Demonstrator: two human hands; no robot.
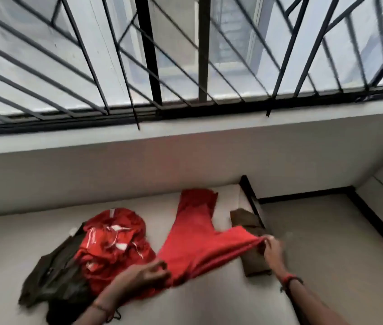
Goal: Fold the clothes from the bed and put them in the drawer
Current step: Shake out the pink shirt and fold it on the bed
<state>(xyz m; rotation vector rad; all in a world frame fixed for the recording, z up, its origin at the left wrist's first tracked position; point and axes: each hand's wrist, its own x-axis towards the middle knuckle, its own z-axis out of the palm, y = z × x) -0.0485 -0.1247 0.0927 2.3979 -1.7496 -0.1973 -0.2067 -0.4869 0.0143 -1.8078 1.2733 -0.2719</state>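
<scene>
On the pale bed (209, 303) beneath a barred window: red trousers (195, 238), laid out flat, one leg stretched toward the wall, the other angled to the right. Just left of them, a crumpled red-and-white garment (113, 240) over a dark olive one (52, 277). Both arms reaching forward from the lower edge. Left hand (148, 273), fingers curled, pinching the trousers' near edge. Right hand (273, 249), blurred, pinching the tip of the right-angled leg, above a folded brown cloth (253, 263).
</scene>
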